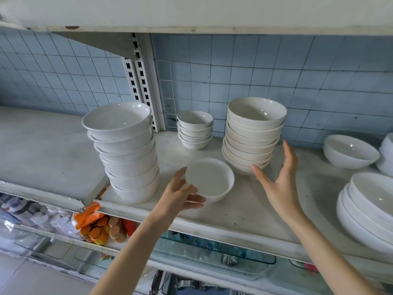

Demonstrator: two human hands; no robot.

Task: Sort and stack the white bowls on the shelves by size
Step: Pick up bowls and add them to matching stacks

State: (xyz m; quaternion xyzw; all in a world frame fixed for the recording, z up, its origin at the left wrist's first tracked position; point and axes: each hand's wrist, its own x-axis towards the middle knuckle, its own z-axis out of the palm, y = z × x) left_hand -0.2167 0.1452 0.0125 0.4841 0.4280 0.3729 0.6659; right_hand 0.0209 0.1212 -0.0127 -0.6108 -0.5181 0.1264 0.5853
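Note:
My left hand [182, 194] grips a single white bowl [211, 179] by its near left rim, just above the white shelf [244, 211]. To its left stands a tall stack of large white bowls [125, 154]. A short stack of small bowls [195, 128] sits at the back by the wall. My right hand [280, 177] is open, with its fingertips at the base and right side of a stack of medium bowls [253, 135].
A lone wide bowl [349, 151] and a stack of shallow plates [370, 211] occupy the right end of the shelf. A slotted upright rail [140, 81] runs up the blue tiled wall. Below the shelf lie orange-lidded jars [100, 228] and glass trays [212, 252].

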